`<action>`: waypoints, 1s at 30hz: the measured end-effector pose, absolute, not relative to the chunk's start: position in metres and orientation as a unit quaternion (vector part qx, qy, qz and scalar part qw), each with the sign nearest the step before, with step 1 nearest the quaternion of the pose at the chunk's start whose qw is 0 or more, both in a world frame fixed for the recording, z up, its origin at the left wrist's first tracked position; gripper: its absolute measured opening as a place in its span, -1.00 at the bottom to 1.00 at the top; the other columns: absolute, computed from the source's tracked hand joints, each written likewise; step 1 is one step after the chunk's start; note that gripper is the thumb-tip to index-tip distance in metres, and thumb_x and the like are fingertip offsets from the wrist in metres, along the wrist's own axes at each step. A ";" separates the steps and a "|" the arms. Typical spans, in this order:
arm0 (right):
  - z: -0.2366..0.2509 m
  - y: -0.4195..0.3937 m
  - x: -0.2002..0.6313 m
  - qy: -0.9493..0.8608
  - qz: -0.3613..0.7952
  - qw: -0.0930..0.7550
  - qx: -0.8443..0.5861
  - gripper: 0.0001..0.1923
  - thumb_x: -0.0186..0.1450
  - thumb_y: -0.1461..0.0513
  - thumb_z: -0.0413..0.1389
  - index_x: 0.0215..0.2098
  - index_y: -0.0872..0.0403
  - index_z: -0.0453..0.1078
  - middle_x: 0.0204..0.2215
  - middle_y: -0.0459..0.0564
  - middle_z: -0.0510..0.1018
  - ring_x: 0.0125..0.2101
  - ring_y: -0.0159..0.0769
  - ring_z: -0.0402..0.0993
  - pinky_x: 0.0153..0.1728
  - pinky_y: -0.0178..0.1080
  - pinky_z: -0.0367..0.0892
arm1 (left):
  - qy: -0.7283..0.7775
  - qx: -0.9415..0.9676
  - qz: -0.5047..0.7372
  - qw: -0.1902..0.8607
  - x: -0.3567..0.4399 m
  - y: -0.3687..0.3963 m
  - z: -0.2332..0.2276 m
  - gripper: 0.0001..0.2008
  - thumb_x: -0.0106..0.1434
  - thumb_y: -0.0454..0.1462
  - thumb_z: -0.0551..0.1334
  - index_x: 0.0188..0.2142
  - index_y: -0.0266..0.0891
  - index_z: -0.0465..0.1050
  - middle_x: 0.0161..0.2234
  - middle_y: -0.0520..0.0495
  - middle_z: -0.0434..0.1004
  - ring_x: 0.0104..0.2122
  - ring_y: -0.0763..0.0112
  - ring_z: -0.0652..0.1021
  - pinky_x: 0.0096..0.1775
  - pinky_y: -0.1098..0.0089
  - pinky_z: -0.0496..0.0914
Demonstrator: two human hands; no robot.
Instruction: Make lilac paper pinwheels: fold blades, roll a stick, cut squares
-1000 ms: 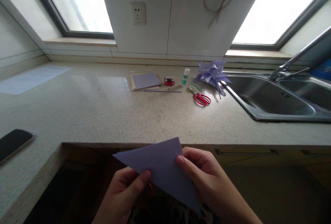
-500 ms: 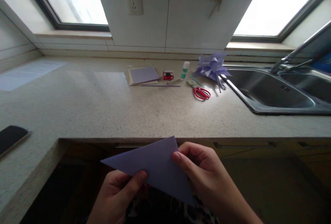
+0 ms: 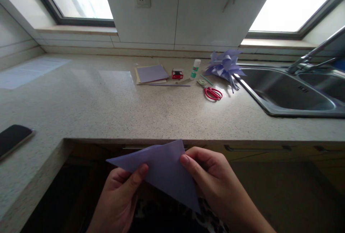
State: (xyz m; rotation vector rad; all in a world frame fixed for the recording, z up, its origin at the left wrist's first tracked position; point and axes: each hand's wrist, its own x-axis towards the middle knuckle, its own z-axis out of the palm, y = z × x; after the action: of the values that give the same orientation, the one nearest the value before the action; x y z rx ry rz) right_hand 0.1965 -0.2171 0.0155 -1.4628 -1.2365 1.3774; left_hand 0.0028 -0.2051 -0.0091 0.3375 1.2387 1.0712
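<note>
A sheet of purple paper (image 3: pixel 167 170), folded into a triangle, is held in front of the counter's front edge. My left hand (image 3: pixel 121 188) pinches its lower left side, thumb on top and fingers hidden beneath. Near the upper right corner, my right hand (image 3: pixel 208 175) grips the same paper between thumb and curled fingers. One point of the triangle reaches left past my left hand, and another hangs down beside my right wrist. The layers part slightly along the upper edge.
On the counter (image 3: pixel 121 114) lie stacked paper squares (image 3: pixel 152 73), a small red box (image 3: pixel 177 74), a glue stick (image 3: pixel 195 69), red-handled scissors (image 3: pixel 212 93), a thin purple strip (image 3: pixel 169 85) and purple folded-paper flowers (image 3: pixel 225 64). A sink (image 3: pixel 291 91) is at right, a black phone-like object (image 3: pixel 14 138) at left.
My left hand has slid a little up and left along the paper's edge. The upper layer now bulges slightly. My right hand keeps its grip; the view has tilted slightly.
</note>
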 end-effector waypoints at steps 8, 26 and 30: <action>0.013 -0.217 0.195 -0.474 0.546 0.380 -0.576 -0.60 0.38 -0.06 0.12 -0.41 0.08 0.39 -0.55 -0.16 0.32 -0.55 -0.47 0.15 -0.60 -0.41 0.08 | 0.549 0.120 0.473 0.679 0.004 -0.204 -0.011 -0.53 -0.37 -0.13 0.64 -0.50 -0.32 0.58 -0.53 -0.05 0.64 -0.54 0.30 0.62 -0.48 0.41 0.56; 0.019 -0.215 0.193 -0.467 0.553 0.405 -0.558 -0.64 0.36 -0.05 0.15 -0.35 0.06 0.45 -0.47 -0.11 0.44 -0.48 -0.42 0.28 -0.50 -0.37 0.21 | 0.571 0.130 0.484 0.651 0.001 -0.210 -0.010 -0.54 -0.38 -0.14 0.64 -0.52 -0.31 0.55 -0.56 -0.02 0.62 -0.61 0.37 0.57 -0.56 0.46 0.50; 0.020 -0.215 0.191 -0.458 0.555 0.410 -0.561 -0.63 0.36 -0.04 0.15 -0.40 0.06 0.42 -0.54 -0.16 0.36 -0.55 -0.47 0.20 -0.56 -0.40 0.16 | 0.567 0.132 0.487 0.651 0.001 -0.209 -0.007 -0.58 -0.37 -0.17 0.64 -0.55 -0.30 0.56 -0.54 -0.03 0.64 -0.60 0.39 0.58 -0.55 0.48 0.51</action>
State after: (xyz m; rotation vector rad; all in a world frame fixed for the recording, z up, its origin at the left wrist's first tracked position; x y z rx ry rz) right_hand 0.1907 -0.2152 0.0203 -1.4126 -1.1524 1.3964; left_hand 0.0007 -0.2094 -0.0074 0.3000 1.2871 1.1058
